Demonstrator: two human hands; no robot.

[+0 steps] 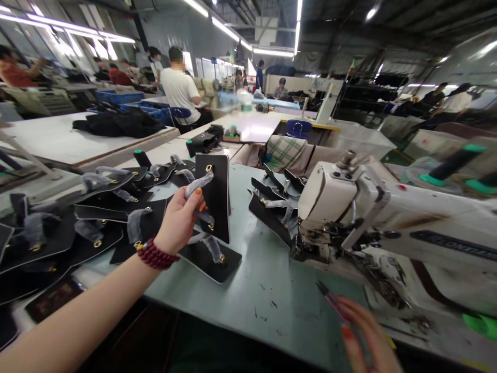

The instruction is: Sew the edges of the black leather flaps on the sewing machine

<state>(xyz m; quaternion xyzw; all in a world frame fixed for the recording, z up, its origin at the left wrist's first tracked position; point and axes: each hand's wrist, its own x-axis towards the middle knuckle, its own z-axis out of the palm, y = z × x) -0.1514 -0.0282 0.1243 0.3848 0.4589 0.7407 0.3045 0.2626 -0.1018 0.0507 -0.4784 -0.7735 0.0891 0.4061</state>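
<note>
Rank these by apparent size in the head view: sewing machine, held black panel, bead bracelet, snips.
1. Sewing machine
2. Held black panel
Unranked: bead bracelet and snips; right hand partly hides the snips.

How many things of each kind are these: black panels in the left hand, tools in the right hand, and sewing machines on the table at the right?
Panel, in the left hand: 1
Tool, in the right hand: 1
Sewing machine: 1
Total: 3
</note>
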